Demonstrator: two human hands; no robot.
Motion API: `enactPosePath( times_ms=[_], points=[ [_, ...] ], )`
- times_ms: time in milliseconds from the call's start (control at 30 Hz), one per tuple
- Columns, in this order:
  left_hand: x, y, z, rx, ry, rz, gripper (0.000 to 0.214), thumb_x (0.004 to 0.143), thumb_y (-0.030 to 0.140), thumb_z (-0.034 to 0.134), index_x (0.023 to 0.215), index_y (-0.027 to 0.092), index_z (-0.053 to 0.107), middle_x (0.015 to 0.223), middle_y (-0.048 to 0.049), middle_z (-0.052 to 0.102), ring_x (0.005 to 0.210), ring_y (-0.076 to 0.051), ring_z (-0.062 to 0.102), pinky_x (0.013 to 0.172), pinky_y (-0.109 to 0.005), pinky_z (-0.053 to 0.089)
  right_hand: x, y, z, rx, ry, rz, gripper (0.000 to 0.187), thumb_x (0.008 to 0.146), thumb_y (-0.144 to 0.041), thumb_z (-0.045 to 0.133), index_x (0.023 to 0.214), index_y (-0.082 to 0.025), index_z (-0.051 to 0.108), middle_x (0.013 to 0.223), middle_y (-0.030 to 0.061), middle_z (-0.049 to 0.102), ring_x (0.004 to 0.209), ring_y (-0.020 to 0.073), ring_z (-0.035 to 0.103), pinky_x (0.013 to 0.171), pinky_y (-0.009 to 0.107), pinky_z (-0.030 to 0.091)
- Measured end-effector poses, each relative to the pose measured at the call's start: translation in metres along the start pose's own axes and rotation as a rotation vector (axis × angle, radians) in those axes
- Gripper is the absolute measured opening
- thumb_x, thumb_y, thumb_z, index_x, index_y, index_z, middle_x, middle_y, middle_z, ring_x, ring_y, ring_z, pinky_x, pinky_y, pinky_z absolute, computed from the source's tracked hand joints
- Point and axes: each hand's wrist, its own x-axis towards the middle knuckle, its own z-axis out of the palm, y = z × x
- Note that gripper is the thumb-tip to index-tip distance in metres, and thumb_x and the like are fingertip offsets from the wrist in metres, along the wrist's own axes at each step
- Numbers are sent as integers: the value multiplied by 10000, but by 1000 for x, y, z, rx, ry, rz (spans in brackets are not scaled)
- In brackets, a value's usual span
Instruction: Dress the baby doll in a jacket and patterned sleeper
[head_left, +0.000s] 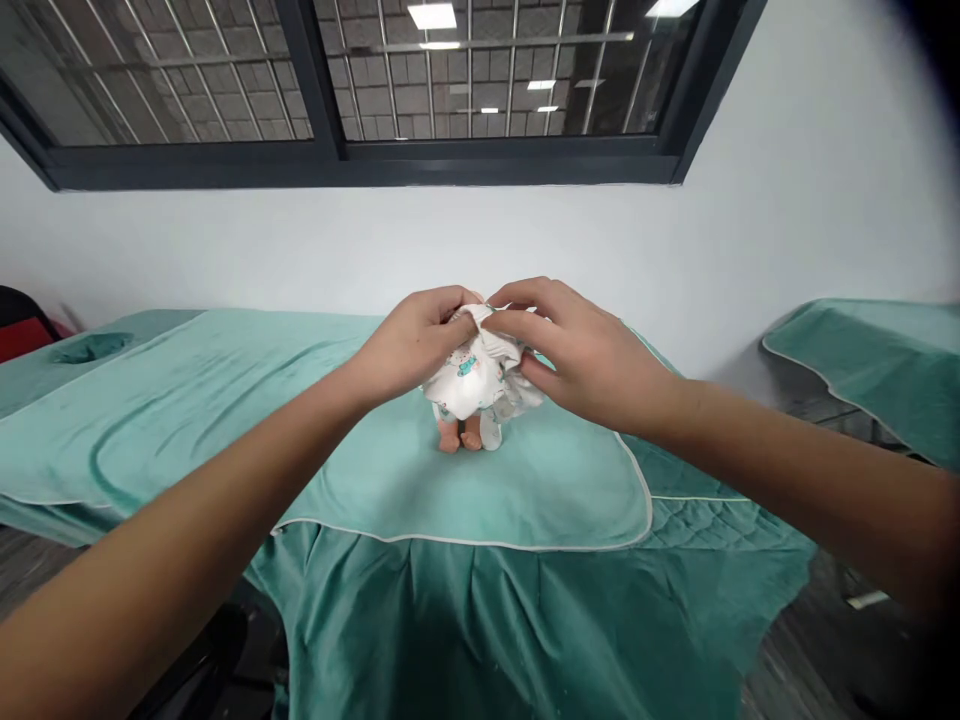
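Observation:
A small doll in white printed clothing is upright on the light green cover, its bare feet showing below the hem. My left hand is closed at the upper left of the doll, thumb and fingers pinching the white fabric near its neck. On the opposite side, my right hand has its curled fingers on the bunched cloth at the doll's upper right, with the thumb lower against the loose folds. Both hands and the fabric hide most of the doll's head and arms.
The doll stands on a bed with a light green cover over a darker green skirt. Behind it are a white wall and a barred window. Another green-covered bed is at right; a red and black object lies far left.

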Motion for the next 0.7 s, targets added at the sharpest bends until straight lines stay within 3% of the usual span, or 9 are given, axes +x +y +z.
enactPosePath(
  times_ms=[200, 367, 500, 700],
  points=[
    [18, 7, -9, 162, 105, 114, 114, 805, 226, 553, 872, 193, 638, 784, -4, 631, 681, -134, 556, 586, -256, 425, 22, 7, -8, -291, 12, -60, 184, 878, -184, 523, 1022, -237, 625, 1239, 81, 567, 1066, 295, 522, 810, 427, 435],
    [9, 12, -6, 220, 307, 271, 169, 812, 276, 640, 952, 209, 574, 978, -23, 639, 891, -164, 588, 762, -298, 474, 24, 10, -6, -206, 59, 96, 59, 825, -181, 552, 815, -214, 600, 1074, 75, 573, 903, 237, 519, 679, 354, 409],
    [-3, 15, 4, 211, 179, 259, 270, 831, 380, 658, 1025, 216, 566, 925, -16, 634, 888, -171, 596, 772, -303, 474, 22, 10, 2, 16, 98, 221, 88, 798, -184, 565, 714, -202, 546, 981, 57, 552, 821, 198, 508, 660, 340, 406],
    [-1, 8, 6, 171, 52, 86, 351, 800, 482, 678, 1004, 214, 581, 931, -28, 628, 790, -162, 589, 662, -280, 442, 22, 16, 5, 214, 152, 238, 114, 763, -169, 578, 690, -208, 500, 972, 47, 571, 852, 199, 523, 704, 339, 424]
  ],
)
